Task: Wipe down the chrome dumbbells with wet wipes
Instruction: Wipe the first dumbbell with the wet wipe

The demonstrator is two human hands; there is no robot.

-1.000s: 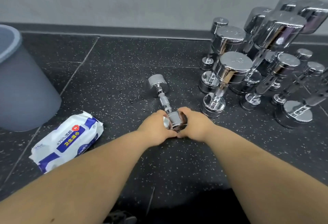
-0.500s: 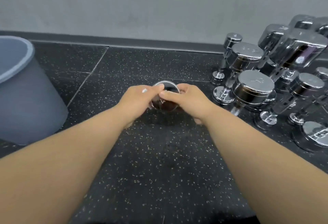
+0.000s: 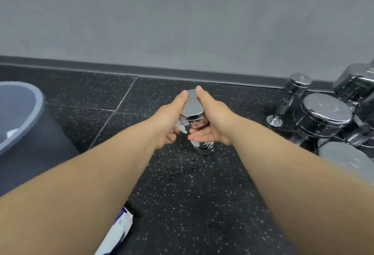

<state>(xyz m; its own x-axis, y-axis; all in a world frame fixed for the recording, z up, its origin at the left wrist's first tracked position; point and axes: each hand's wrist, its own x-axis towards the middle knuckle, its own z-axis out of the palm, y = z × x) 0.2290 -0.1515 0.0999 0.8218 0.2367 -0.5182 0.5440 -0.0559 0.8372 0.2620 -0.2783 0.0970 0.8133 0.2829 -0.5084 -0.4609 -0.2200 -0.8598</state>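
In the head view, one chrome dumbbell point(image 3: 193, 113) stands upright on the black speckled floor point(image 3: 192, 204), a little above the centre of the frame. Its lower head is on the floor and its upper head is between the two hands. The left hand point(image 3: 169, 120) is on the left side of the upper head. Its thumb lies along the rim, and its curled fingers hold a crumpled white wet wipe point(image 3: 181, 127) against the chrome. The right hand point(image 3: 213, 120) is on the right side and cups the same head, with the thumb up along the rim and the fingers reaching under the head, in front of the handle. So the hands are close together, both clamped on this dumbbell, one through the wipe. At the right edge of the frame the other chrome dumbbells point(image 3: 323, 113) stand in a tight group, well apart from the one that is held. A grey bin point(image 3: 22, 111) is at the left edge. At the bottom, just left of the centre, part of a white and blue pack of wipes point(image 3: 119, 232) shows under the left forearm. A grey wall point(image 3: 182, 22) fills the upper half.
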